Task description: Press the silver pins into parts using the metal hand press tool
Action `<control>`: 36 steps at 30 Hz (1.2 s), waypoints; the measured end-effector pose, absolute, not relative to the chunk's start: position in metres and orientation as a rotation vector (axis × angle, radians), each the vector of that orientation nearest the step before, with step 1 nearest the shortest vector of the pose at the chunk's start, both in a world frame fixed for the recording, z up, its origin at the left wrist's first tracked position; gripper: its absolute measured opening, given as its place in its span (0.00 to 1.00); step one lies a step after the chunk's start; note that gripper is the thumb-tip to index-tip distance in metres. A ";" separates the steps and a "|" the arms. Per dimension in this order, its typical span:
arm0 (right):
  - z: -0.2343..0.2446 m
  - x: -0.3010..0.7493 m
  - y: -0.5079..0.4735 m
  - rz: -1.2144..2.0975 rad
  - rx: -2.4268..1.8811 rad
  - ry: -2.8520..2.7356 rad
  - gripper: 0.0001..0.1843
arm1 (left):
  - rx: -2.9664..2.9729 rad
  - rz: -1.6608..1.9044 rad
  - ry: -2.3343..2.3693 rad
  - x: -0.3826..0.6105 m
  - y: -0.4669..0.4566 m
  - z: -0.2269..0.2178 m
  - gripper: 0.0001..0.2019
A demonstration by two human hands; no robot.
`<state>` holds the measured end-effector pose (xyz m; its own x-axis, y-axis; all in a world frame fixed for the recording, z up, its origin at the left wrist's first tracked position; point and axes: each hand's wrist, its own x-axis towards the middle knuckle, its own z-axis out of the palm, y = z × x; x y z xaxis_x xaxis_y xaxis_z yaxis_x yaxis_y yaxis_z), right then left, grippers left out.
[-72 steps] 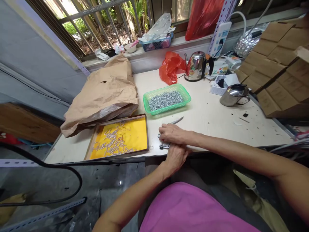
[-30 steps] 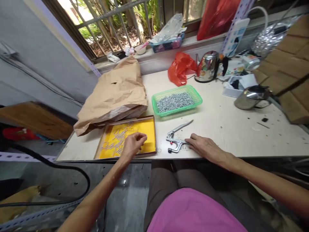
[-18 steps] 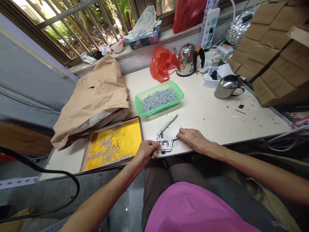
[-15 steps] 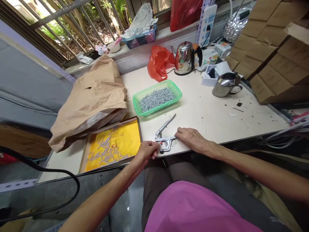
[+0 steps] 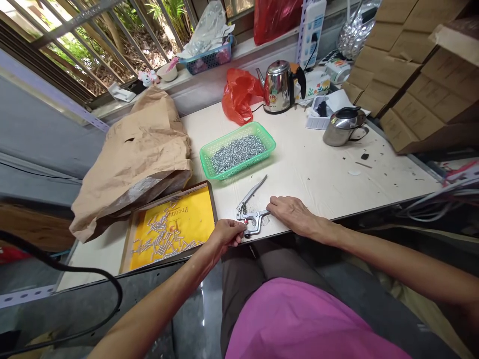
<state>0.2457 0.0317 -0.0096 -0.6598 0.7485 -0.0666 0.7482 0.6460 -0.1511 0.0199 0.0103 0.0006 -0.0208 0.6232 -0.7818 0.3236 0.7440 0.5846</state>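
Observation:
Snap-fastener pliers (image 5: 256,219) lie at the table's front edge, their upper handle raised and their jaws apart. My right hand (image 5: 294,213) is closed on the end of the lower handle. At the jaw, beside a small red part, my left hand (image 5: 229,232) has its fingers pinched together; whatever is between them is too small to make out. Left of that hand, a shallow tray with a yellow lining (image 5: 194,215) holds many small silver metal pieces (image 5: 160,234). Behind the pliers stands a green plastic basket (image 5: 205,160) filled with similar small metal pieces (image 5: 239,151).
A large brown paper bag (image 5: 130,159) rests behind the tray. Farther back are a red plastic bag (image 5: 239,97), a steel kettle (image 5: 277,87) and a steel pot (image 5: 342,128). Cardboard (image 5: 404,65) leans at the right. Small scraps dot the table's right side.
The whole view has shifted slightly, so things appear a little farther left. Both hands keep nearly the same places at the pliers, whose upper handle is still raised.

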 end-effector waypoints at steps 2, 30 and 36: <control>-0.011 0.246 0.032 0.255 -1.287 -2.844 0.09 | 0.776 0.273 1.601 0.019 0.012 0.001 0.13; -0.012 0.249 0.026 0.263 -1.249 -2.812 0.11 | 0.814 0.143 1.626 0.022 0.008 0.005 0.15; -0.004 0.252 0.031 0.393 -1.269 -2.797 0.11 | 0.762 0.214 1.633 0.027 0.003 0.007 0.14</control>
<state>0.2525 0.0306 -0.0040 -0.6630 0.7459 -0.0631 0.7344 0.6318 -0.2478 0.0270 0.0034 0.0072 -0.0223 0.5836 -0.8117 0.3544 0.7638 0.5395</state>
